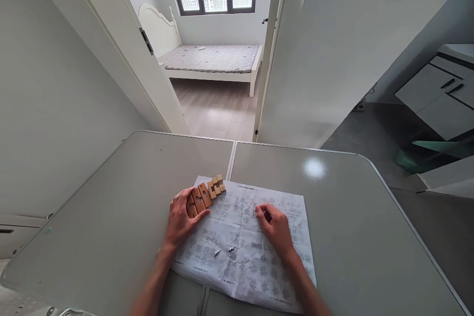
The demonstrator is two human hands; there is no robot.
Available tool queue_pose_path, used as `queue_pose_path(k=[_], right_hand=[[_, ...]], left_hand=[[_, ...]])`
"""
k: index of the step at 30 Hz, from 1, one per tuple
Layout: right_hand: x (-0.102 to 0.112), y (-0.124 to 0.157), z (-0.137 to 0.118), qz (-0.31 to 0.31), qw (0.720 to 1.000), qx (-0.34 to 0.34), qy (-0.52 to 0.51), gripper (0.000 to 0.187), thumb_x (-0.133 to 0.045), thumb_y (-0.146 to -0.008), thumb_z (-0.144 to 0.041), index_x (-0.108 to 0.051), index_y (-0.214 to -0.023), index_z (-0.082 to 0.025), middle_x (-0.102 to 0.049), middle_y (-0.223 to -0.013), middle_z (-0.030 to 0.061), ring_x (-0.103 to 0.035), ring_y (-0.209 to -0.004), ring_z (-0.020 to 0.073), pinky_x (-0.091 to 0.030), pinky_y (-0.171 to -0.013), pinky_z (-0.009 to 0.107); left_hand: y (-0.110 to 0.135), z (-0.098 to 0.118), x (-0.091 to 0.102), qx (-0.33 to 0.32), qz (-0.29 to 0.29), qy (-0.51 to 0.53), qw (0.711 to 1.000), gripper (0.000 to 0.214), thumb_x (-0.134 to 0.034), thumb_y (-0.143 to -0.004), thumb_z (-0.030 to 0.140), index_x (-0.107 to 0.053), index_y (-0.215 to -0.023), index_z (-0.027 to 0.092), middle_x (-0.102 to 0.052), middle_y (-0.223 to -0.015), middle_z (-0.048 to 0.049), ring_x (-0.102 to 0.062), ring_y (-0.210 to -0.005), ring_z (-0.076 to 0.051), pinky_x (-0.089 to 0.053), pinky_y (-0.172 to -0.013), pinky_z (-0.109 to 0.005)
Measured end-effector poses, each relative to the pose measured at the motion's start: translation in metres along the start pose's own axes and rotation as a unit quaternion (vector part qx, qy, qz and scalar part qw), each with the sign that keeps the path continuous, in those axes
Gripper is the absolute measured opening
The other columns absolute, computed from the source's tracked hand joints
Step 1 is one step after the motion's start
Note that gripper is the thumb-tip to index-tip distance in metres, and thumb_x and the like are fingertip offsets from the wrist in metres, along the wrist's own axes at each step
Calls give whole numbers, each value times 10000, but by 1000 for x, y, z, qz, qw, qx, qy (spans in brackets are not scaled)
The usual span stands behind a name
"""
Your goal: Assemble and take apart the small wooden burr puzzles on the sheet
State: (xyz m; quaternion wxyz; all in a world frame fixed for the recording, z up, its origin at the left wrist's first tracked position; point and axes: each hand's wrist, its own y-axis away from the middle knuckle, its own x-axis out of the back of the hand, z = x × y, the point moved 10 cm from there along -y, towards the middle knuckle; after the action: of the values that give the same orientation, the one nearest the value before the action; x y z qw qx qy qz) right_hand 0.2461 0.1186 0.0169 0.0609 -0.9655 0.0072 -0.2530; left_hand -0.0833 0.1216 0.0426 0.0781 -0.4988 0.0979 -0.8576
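Observation:
A row of notched wooden puzzle pieces (206,194) lies on the upper left corner of a creased white instruction sheet (247,242) printed with many small diagrams. My left hand (182,218) curls round the near end of the row, thumb under it and fingers on its left side. My right hand (273,225) rests on the middle of the sheet with its fingers bent and their tips pressed together on the paper; whether they pinch anything is hidden.
The sheet lies on a grey folding table (111,217) with a centre seam. Two small dark bits (223,251) sit on the paper. Beyond the table an open doorway shows a bed (213,59) and window. Cabinets (440,94) stand at the right.

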Motion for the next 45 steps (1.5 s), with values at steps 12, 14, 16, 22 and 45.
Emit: queue_pose_path(k=[12, 14, 16, 22, 45], right_hand=[[-1, -2, 3, 0, 1000, 12, 6, 499, -441, -1049, -567, -665, -778, -213, -634, -641, 9, -571, -592, 183, -422, -604, 268], [-1, -2, 3, 0, 1000, 14, 7, 502, -438, -1050, -572, -656, -772, -215, -628, -639, 4, -566, -589, 180, -420, -602, 268], [-1, -2, 2, 0, 1000, 16, 9, 503, -437, -1052, -572, -651, -769, -216, -625, -638, 2, -564, -588, 178, -419, -599, 268], [1, 1, -1, -2, 1000, 15, 2, 511, -438, -1045, -587, -653, -770, -214, -637, -642, 15, -557, -587, 182, -418, -593, 270], [0, 10, 5, -31, 999, 19, 16, 408, -491, -1041, -519, -667, -821, -224, -660, -675, 12, -589, -603, 191, -439, -605, 282]], left_hand=[[1, 7, 7, 12, 25, -16, 999, 723, -772, -827, 613, -515, -1418, 285, -662, -1347, -102, -571, -1261, -365, -428, -1088, -512], [1, 7, 6, 11, 25, -15, 1000, 725, -775, -825, 610, -517, -1421, 286, -664, -1345, -105, -575, -1250, -366, -434, -1077, -511], [1, 6, 5, 9, 23, -12, 1000, 728, -779, -825, 605, -519, -1425, 287, -665, -1350, -106, -576, -1247, -366, -437, -1071, -510], [3, 8, 5, -16, 30, -7, 999, 709, -801, -828, 571, -525, -1412, 279, -652, -1401, -115, -562, -1277, -373, -433, -1079, -523], [9, 9, 2, -24, 13, 12, 1000, 692, -833, -814, 533, -523, -1386, 298, -646, -1397, -94, -568, -1301, -345, -452, -1085, -491]])
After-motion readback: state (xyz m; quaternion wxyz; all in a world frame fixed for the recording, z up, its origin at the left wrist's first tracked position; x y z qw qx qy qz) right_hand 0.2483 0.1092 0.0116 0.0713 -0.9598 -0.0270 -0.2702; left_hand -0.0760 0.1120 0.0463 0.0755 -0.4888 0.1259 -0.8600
